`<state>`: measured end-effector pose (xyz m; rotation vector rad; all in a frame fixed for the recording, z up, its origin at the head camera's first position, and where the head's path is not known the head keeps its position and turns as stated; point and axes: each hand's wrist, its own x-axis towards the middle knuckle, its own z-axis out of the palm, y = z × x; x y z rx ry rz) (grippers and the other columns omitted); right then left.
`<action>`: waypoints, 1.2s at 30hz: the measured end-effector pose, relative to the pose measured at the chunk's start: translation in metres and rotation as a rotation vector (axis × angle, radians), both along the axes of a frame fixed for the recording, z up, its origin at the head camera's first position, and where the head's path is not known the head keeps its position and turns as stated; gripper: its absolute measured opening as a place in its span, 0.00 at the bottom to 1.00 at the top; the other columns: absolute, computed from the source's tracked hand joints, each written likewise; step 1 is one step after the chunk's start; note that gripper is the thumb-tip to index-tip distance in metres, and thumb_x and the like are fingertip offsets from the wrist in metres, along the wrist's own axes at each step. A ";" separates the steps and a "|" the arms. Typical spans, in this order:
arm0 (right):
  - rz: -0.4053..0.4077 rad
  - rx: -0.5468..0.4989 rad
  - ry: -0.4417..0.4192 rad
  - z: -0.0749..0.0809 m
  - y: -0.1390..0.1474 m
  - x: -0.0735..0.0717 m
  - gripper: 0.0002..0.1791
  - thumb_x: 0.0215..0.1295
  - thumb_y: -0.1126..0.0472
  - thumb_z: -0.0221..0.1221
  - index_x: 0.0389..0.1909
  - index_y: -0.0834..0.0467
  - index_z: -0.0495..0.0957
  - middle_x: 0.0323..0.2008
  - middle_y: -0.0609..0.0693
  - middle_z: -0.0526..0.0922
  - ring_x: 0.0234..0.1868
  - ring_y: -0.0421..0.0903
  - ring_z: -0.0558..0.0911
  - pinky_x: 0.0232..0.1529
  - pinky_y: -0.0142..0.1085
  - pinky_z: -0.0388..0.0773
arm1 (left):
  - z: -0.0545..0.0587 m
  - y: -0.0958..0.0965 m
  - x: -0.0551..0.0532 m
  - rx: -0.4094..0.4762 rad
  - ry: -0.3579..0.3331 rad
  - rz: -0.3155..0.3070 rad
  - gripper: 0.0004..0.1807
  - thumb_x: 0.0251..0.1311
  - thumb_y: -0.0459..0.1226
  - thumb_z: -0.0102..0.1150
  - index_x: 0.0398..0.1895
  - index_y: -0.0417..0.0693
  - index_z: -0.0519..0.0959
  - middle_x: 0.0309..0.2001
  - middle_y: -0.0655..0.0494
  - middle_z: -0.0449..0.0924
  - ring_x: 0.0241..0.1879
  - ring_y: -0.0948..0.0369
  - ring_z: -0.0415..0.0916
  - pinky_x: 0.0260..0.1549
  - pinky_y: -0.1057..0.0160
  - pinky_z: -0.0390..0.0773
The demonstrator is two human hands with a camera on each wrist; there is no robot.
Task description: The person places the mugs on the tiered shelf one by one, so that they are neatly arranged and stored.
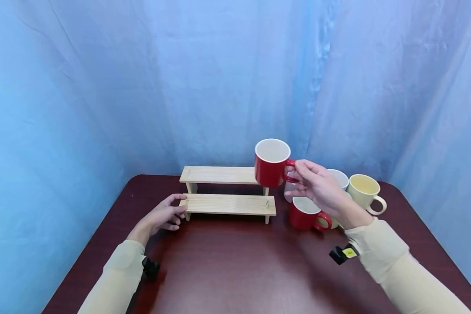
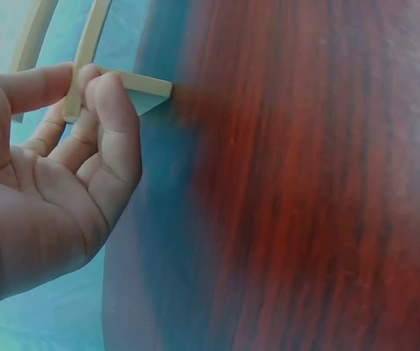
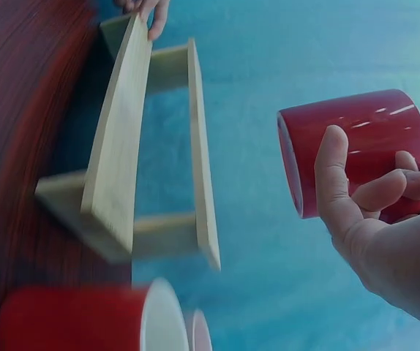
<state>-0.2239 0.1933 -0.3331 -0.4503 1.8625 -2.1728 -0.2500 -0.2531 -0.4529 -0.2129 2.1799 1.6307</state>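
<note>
My right hand (image 1: 315, 185) pinches the handle of a red mug (image 1: 271, 168) with a white inside. The mug is upright in the air, overlapping the right end of the upper shelf in the head view. In the right wrist view the red mug (image 3: 356, 150) shows beyond my fingers. A two-step wooden rack (image 1: 231, 204) stands at the back of the table. At the left end of its lower shelf, my left hand (image 1: 166, 215) pinches the board's edge between thumb and fingers, as the left wrist view (image 2: 56, 161) also shows.
A second red mug (image 1: 303, 218) stands right of the rack. Behind it are a yellow mug (image 1: 363, 189), a white-rimmed mug (image 1: 339, 176) and others partly hidden by my right hand. The dark reddish table (image 1: 220, 266) meets blue curtains (image 1: 220, 87) at the back and sides.
</note>
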 end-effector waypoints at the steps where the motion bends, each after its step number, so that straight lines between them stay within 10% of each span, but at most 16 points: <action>1: 0.002 0.002 0.000 0.000 -0.008 -0.002 0.12 0.80 0.52 0.49 0.45 0.57 0.72 0.34 0.51 0.69 0.31 0.44 0.75 0.48 0.48 0.84 | -0.001 0.000 0.000 0.005 -0.003 0.006 0.27 0.72 0.45 0.59 0.70 0.57 0.63 0.37 0.48 0.77 0.25 0.58 0.73 0.28 0.60 0.82; 19: -0.023 -0.098 -0.100 -0.012 -0.150 -0.041 0.17 0.81 0.51 0.49 0.49 0.63 0.72 0.31 0.51 0.63 0.24 0.43 0.60 0.41 0.48 0.86 | 0.001 -0.002 0.003 -0.025 0.062 0.008 0.25 0.72 0.44 0.58 0.66 0.53 0.62 0.34 0.51 0.71 0.24 0.59 0.66 0.23 0.62 0.78; 36: -0.006 -0.050 -0.138 -0.022 -0.211 -0.066 0.18 0.80 0.47 0.48 0.51 0.58 0.73 0.37 0.53 0.65 0.34 0.47 0.64 0.35 0.47 0.86 | 0.003 0.007 0.007 -0.079 0.060 0.077 0.22 0.72 0.41 0.55 0.65 0.52 0.63 0.32 0.50 0.74 0.22 0.59 0.68 0.19 0.63 0.78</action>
